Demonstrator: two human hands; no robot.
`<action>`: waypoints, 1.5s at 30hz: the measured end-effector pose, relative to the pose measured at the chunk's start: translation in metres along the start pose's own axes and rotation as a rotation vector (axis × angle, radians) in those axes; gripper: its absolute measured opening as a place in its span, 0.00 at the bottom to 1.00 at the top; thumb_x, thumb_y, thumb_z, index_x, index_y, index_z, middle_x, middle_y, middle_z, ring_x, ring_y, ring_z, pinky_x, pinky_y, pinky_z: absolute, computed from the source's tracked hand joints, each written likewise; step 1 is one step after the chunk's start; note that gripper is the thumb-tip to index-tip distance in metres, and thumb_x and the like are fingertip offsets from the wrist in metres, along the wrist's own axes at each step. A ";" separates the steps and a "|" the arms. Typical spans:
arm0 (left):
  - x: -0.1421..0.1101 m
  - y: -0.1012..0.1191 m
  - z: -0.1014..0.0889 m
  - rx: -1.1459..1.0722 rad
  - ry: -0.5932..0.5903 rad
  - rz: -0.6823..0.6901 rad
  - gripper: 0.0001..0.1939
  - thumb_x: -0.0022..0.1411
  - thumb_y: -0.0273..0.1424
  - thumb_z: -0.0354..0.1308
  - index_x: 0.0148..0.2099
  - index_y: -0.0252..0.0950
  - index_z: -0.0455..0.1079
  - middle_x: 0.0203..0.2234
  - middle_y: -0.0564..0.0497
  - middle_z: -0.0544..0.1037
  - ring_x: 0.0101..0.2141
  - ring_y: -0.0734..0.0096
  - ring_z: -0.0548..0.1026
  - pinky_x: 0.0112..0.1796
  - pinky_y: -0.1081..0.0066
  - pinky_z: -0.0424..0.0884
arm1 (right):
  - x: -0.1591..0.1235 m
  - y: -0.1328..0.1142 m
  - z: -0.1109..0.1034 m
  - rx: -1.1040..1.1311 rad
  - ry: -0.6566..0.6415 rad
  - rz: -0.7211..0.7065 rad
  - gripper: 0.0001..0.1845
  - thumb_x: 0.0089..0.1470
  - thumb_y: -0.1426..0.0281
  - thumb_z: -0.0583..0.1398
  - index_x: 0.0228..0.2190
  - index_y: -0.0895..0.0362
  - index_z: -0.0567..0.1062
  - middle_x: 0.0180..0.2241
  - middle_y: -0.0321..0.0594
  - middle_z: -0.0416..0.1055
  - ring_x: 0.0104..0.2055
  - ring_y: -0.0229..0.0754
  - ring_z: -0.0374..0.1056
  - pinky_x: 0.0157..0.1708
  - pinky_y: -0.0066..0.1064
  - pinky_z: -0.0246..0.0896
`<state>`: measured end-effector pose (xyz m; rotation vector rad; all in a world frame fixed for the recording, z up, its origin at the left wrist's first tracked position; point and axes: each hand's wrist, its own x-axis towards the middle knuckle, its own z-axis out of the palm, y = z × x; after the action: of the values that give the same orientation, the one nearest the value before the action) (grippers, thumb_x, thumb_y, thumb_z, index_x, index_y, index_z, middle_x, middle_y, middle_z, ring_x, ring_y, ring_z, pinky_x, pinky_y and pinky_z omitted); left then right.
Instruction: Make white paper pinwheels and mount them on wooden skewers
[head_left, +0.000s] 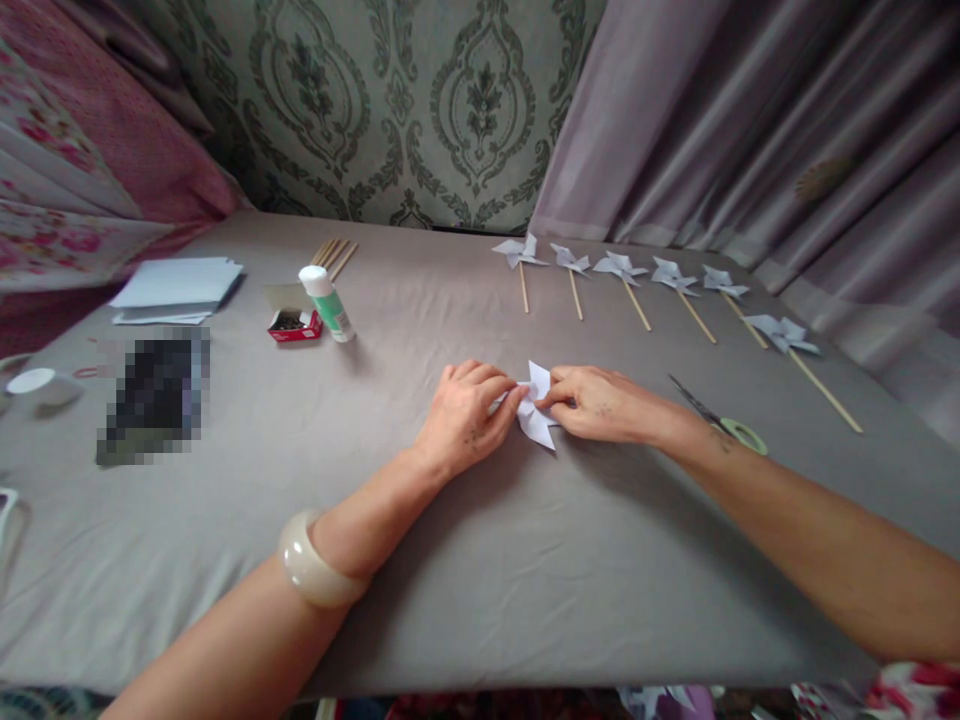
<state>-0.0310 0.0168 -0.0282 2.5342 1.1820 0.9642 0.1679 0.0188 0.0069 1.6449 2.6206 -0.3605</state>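
Observation:
A white paper pinwheel without a stick is between my two hands, low over the middle of the cloth. My left hand grips its left side, thumb and fingers closed on the folded paper. On the other side, my right hand has its fingers curled, with the index finger and thumb pressed at the pinwheel's centre. Whether a pin is under those fingertips is hidden. Scissors with pale green handles lie just beyond my right wrist.
Several finished pinwheels on sticks lie in a row at the back right. A glue stick stands beside a small red box of dark bits. Behind are wooden sticks; a stack of white paper lies left, near a blurred dark object.

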 end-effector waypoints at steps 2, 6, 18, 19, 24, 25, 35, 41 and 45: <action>0.002 -0.004 -0.001 -0.015 0.101 -0.107 0.18 0.68 0.37 0.47 0.34 0.35 0.75 0.32 0.47 0.79 0.35 0.68 0.72 0.39 0.66 0.62 | 0.001 0.000 0.001 0.015 0.006 0.003 0.15 0.54 0.70 0.54 0.35 0.50 0.82 0.35 0.38 0.75 0.35 0.40 0.69 0.31 0.28 0.55; 0.005 -0.009 -0.002 -0.033 0.201 -0.238 0.19 0.68 0.37 0.47 0.31 0.34 0.74 0.28 0.47 0.79 0.32 0.69 0.72 0.38 0.68 0.63 | -0.001 -0.001 0.002 0.016 0.018 -0.006 0.16 0.53 0.72 0.54 0.35 0.50 0.82 0.36 0.38 0.75 0.35 0.40 0.70 0.30 0.27 0.54; 0.010 -0.024 -0.003 -0.087 0.242 -0.383 0.20 0.65 0.39 0.48 0.29 0.36 0.75 0.26 0.48 0.80 0.30 0.69 0.74 0.33 0.70 0.64 | 0.004 0.000 -0.002 0.030 -0.015 0.064 0.18 0.50 0.73 0.55 0.35 0.49 0.82 0.38 0.39 0.78 0.38 0.44 0.71 0.30 0.28 0.56; 0.010 -0.025 -0.004 -0.101 0.249 -0.402 0.20 0.65 0.39 0.48 0.29 0.36 0.76 0.26 0.48 0.80 0.30 0.69 0.74 0.32 0.70 0.64 | 0.005 0.003 -0.002 0.059 -0.020 0.061 0.18 0.49 0.73 0.55 0.35 0.49 0.82 0.38 0.39 0.78 0.39 0.44 0.71 0.32 0.28 0.57; 0.011 -0.028 -0.006 -0.130 0.271 -0.466 0.21 0.64 0.41 0.48 0.30 0.35 0.77 0.27 0.48 0.80 0.28 0.69 0.74 0.31 0.71 0.64 | 0.009 0.012 0.002 0.178 -0.011 0.052 0.20 0.46 0.76 0.55 0.37 0.50 0.82 0.39 0.39 0.79 0.40 0.43 0.72 0.36 0.26 0.60; 0.011 -0.029 -0.007 -0.125 0.273 -0.472 0.21 0.63 0.41 0.48 0.30 0.35 0.77 0.26 0.48 0.80 0.28 0.68 0.74 0.31 0.71 0.64 | 0.008 0.013 0.003 0.192 -0.001 0.057 0.21 0.46 0.76 0.55 0.37 0.50 0.82 0.39 0.39 0.79 0.39 0.42 0.72 0.36 0.26 0.60; 0.010 -0.032 -0.005 -0.099 0.241 -0.468 0.22 0.63 0.42 0.47 0.31 0.33 0.77 0.27 0.47 0.81 0.29 0.68 0.73 0.33 0.70 0.64 | -0.004 0.022 0.000 0.485 0.197 0.129 0.19 0.46 0.77 0.55 0.37 0.60 0.82 0.31 0.40 0.79 0.30 0.37 0.69 0.31 0.24 0.60; 0.011 -0.034 -0.003 -0.111 0.221 -0.490 0.22 0.62 0.41 0.47 0.31 0.33 0.77 0.27 0.47 0.80 0.28 0.68 0.73 0.32 0.71 0.64 | -0.010 0.039 0.004 0.628 0.324 0.235 0.14 0.49 0.73 0.57 0.34 0.61 0.81 0.30 0.41 0.79 0.31 0.38 0.71 0.32 0.25 0.61; 0.011 -0.033 -0.003 -0.122 0.200 -0.502 0.21 0.61 0.41 0.48 0.31 0.33 0.77 0.26 0.48 0.80 0.28 0.69 0.73 0.31 0.72 0.63 | -0.005 0.044 0.019 0.662 0.409 0.290 0.14 0.52 0.66 0.57 0.30 0.60 0.81 0.29 0.40 0.79 0.31 0.40 0.72 0.31 0.26 0.62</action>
<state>-0.0484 0.0461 -0.0340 1.9335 1.6488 1.1232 0.2068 0.0287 -0.0190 2.4914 2.6187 -1.0677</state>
